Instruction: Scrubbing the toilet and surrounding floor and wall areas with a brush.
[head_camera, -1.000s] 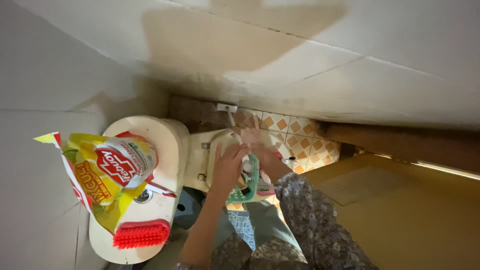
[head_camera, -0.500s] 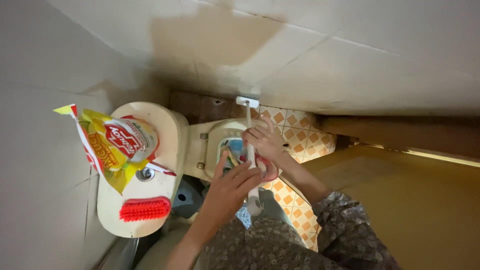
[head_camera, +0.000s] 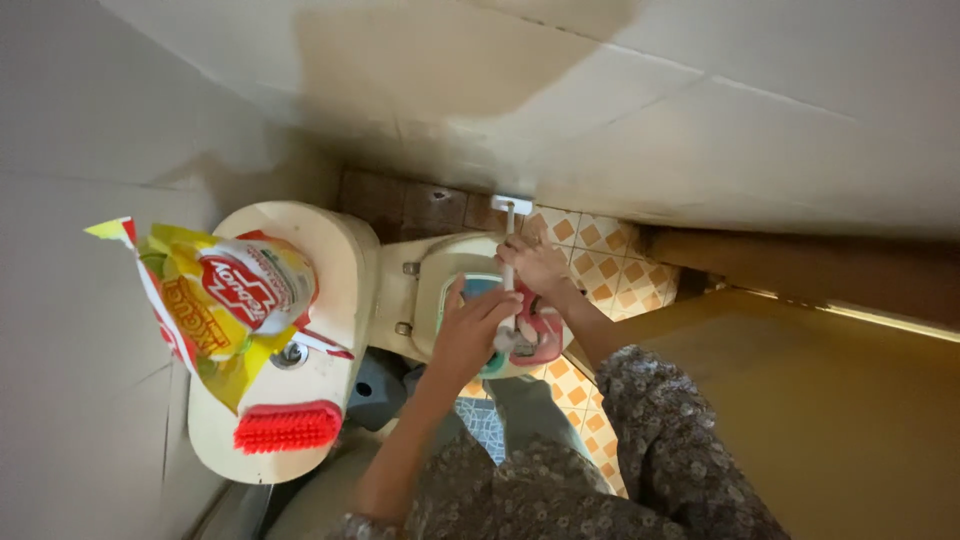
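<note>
A cream toilet bowl (head_camera: 425, 290) with a colourful green and pink seat cover (head_camera: 540, 335) lies in the middle of the view. Both of my hands hold a long white stick (head_camera: 508, 255) with a T-shaped end (head_camera: 511, 204) over the bowl. My right hand (head_camera: 535, 265), coming from a patterned sleeve, grips the stick's middle. At the stick's lower end, my left hand (head_camera: 470, 330) on a bare forearm closes around it. The bowl's inside is mostly hidden by my hands.
The cream tank lid (head_camera: 330, 250) at left carries a yellow and red plastic bag (head_camera: 215, 300) and a red bristle brush (head_camera: 287, 427). Pale wall tiles close in above and left. Orange diamond floor tiles (head_camera: 615, 265) and a brown door (head_camera: 840, 420) lie right.
The white stick has slid away from me, so its lower end now sits in my left hand instead of hanging below it. Both hands have moved closer over the bowl.
</note>
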